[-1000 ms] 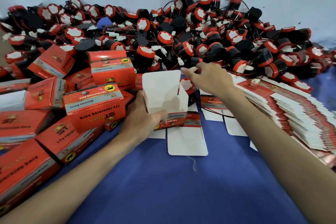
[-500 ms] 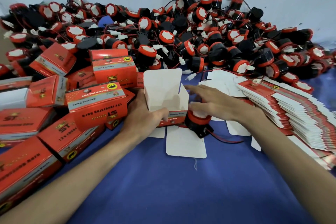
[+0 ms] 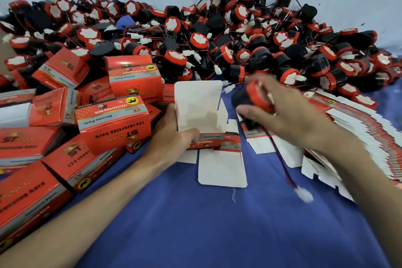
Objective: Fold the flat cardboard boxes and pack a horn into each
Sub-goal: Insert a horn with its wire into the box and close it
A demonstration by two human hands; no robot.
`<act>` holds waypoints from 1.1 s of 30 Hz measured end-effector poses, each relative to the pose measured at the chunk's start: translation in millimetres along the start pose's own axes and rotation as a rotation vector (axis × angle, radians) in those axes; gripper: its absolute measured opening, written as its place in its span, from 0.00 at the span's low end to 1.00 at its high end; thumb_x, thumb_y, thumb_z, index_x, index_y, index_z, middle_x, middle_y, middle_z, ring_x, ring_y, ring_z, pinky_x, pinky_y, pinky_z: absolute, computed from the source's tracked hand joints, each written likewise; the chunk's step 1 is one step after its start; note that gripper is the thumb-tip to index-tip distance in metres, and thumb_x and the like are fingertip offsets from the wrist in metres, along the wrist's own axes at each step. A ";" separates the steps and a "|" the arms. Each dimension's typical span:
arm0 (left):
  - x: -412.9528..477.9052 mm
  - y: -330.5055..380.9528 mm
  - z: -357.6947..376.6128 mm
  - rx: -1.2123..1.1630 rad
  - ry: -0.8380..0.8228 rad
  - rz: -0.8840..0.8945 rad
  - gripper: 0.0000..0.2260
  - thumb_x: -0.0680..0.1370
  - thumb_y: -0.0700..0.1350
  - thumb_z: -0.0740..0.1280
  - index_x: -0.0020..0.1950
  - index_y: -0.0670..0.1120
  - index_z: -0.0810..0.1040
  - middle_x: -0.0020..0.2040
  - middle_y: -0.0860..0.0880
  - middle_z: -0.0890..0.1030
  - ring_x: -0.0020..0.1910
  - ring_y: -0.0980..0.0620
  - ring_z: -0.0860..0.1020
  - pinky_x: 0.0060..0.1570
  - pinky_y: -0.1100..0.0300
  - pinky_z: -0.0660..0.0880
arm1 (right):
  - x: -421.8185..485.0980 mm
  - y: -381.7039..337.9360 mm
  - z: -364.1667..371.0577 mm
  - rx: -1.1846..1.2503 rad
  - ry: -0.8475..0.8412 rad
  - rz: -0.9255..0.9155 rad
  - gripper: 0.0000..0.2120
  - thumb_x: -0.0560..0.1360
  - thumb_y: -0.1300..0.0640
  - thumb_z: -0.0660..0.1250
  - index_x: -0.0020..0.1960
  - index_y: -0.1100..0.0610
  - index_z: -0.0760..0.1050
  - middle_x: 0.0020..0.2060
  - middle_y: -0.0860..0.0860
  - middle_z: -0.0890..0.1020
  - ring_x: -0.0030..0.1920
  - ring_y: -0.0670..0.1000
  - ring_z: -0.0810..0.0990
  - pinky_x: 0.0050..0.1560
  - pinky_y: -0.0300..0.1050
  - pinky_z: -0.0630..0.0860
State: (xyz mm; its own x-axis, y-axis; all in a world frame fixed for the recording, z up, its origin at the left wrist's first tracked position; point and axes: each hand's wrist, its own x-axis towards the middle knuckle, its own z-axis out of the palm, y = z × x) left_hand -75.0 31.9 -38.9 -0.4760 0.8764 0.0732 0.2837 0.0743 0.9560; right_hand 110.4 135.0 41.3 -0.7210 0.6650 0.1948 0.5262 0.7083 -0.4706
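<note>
The right hand curls its fingers and thumb round a horn, held in the air just right of and slightly above the open box, not touching it. The horn is motion-blurred, but its long axis lies roughly sideways: the black back end points left toward the box and the red-rimmed front sits to the right under the fingers. Its red-and-black wire trails down from the hand to a white connector hanging over the blue cloth. The left hand grips the box's left side, thumb across the near wall; the box stands with its mouth upward, rear flap upright, front flap flat on the cloth. Closed red boxes crowd the left, a fanned stack of flat boxes lies on the right, and a heap of horns fills the back. Half a second ago the horn stood on the cloth beside the box under the right hand; now it is lifted and tipped over, while the left hand and the box are unchanged.
</note>
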 end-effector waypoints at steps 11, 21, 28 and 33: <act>5.5 -2.1 -7.8 -0.169 -0.201 0.022 0.28 0.58 0.40 0.64 0.59 0.53 0.74 0.55 0.52 0.80 0.57 0.55 0.76 0.55 0.59 0.73 | 16.2 -30.3 32.1 -0.409 0.023 -0.482 0.32 0.76 0.46 0.67 0.75 0.50 0.59 0.70 0.47 0.68 0.66 0.51 0.69 0.46 0.53 0.79; 20.0 7.7 -5.9 -0.201 -0.095 -0.065 0.07 0.79 0.34 0.59 0.55 0.43 0.68 0.55 0.44 0.73 0.56 0.50 0.71 0.53 0.61 0.71 | 9.0 -22.4 59.6 -0.713 -0.067 -0.436 0.27 0.81 0.44 0.41 0.74 0.54 0.62 0.59 0.50 0.76 0.59 0.53 0.73 0.51 0.51 0.74; -4.8 -4.0 -2.4 0.004 -0.071 0.117 0.11 0.80 0.39 0.60 0.61 0.45 0.64 0.60 0.50 0.74 0.61 0.54 0.72 0.61 0.59 0.69 | 13.8 -24.6 51.5 -0.652 -0.171 -0.420 0.21 0.82 0.47 0.46 0.74 0.46 0.59 0.59 0.45 0.70 0.59 0.47 0.67 0.49 0.44 0.64; 2.2 -0.5 -4.4 -0.030 -0.122 0.096 0.11 0.78 0.47 0.66 0.54 0.57 0.66 0.54 0.59 0.76 0.52 0.68 0.74 0.45 0.77 0.70 | 14.6 -28.4 -2.3 -0.518 -0.185 -0.160 0.22 0.77 0.45 0.63 0.70 0.44 0.66 0.57 0.48 0.68 0.55 0.48 0.70 0.50 0.45 0.72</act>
State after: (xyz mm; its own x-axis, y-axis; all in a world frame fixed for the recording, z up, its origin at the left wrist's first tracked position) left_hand -79.8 31.7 -38.0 -0.3426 0.9302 0.1317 0.2971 -0.0258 0.9545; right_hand 86.0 125.1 59.5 -0.8521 0.5206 0.0536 0.5229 0.8512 0.0449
